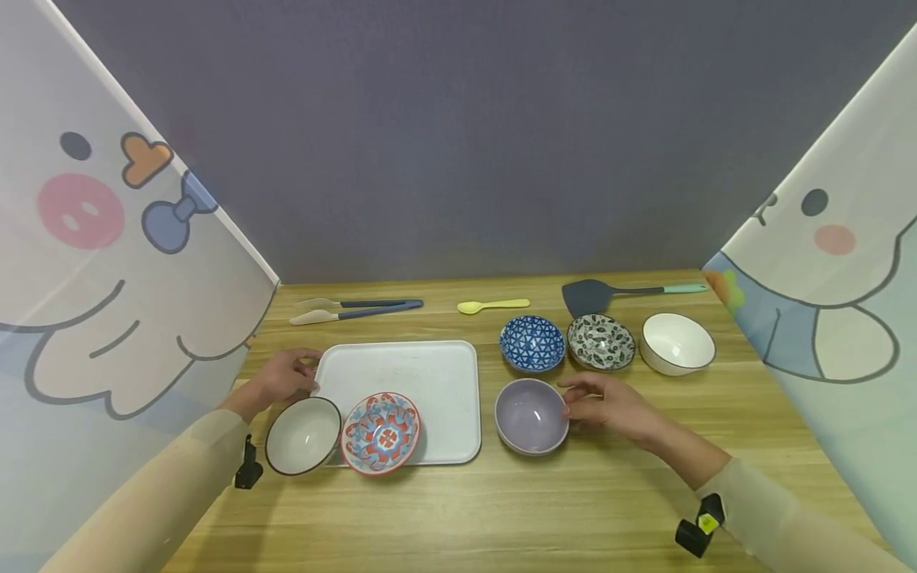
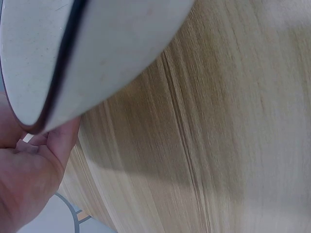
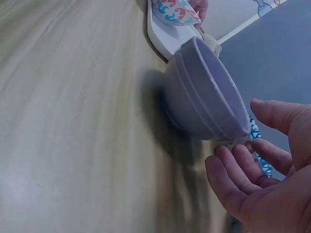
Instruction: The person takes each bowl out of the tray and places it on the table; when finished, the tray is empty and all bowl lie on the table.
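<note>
My left hand (image 1: 286, 376) is at the left edge of a white rectangular tray (image 1: 447, 402), fingers curled at its rim. In the left wrist view, a white bowl with a dark rim (image 2: 112, 43) partly hides that hand. The same white bowl (image 1: 304, 436) overlaps the tray's front left corner in the head view, beside a red-and-blue patterned bowl (image 1: 381, 434) at the tray's front. My right hand (image 1: 609, 407) is at the right side of a lilac bowl (image 1: 532, 416). In the right wrist view, its thumb and fingers are spread near the lilac bowl's rim (image 3: 206, 92).
Behind the lilac bowl stand a blue triangle-patterned bowl (image 1: 532, 344), a black-and-white leaf-patterned bowl (image 1: 601, 342) and another white bowl (image 1: 677, 343). Tongs (image 1: 358, 310), a yellow spoon (image 1: 494, 305) and a spatula (image 1: 589, 298) lie along the back. Grey and printed panels enclose the table.
</note>
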Demonstrator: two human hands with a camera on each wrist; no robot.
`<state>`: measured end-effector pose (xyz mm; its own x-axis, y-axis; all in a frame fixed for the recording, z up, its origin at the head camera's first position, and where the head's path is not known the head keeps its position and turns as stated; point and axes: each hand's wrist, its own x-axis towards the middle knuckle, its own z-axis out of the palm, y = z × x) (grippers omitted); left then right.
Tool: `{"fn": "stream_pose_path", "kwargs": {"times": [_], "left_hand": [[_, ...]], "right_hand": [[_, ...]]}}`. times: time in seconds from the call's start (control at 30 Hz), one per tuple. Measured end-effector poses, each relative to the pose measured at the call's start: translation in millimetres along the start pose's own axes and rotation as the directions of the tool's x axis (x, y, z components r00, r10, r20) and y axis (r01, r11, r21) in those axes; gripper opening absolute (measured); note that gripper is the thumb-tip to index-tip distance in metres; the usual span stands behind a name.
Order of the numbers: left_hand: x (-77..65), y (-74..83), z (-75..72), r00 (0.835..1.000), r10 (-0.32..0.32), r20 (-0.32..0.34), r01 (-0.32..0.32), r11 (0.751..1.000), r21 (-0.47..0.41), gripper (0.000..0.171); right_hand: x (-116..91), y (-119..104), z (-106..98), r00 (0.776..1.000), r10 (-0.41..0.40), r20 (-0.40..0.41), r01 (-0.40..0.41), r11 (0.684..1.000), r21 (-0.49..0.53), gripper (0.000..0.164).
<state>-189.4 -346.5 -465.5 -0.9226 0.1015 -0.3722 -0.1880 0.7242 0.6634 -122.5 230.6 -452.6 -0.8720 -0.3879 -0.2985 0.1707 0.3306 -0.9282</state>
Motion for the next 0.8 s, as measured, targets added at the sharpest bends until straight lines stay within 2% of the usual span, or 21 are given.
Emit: {"fn": "stream_pose_path", "kwargs": {"times": [0.27,0.43,0.67,0.8], "left_hand": [[1.1,0.5,-0.5,1.000,-0.003,0.000,0.003,1.000,-0.003,0.061],[2.9,-2.4,0.2,1.000,-0.001,-0.014,0.001,1.000,0.006,0.061],[0.5,-2.8,0.5,1.000,0.010,-0.007,-0.010,1.000,0.000,0.061],[0.1,0.8,0.2,1.000,-0.005,-0.002,0.005,1.000,0.003,0.062]], "right_hand": [[7.5,-28.5,-5.5,0.995,-0.084,-0.043,0.079,0.990,-0.121,0.057],[18.6,-47.3,2.3,0.992,-0.118,-0.046,0.107,0.977,-0.184,0.055],[42.7,-63.1,32.8,0.987,-0.154,0.050,0.159,0.982,-0.101,0.054],[54.7,-71.9,55.2,0.979,-0.167,0.116,0.173,0.984,-0.047,0.053]]}}
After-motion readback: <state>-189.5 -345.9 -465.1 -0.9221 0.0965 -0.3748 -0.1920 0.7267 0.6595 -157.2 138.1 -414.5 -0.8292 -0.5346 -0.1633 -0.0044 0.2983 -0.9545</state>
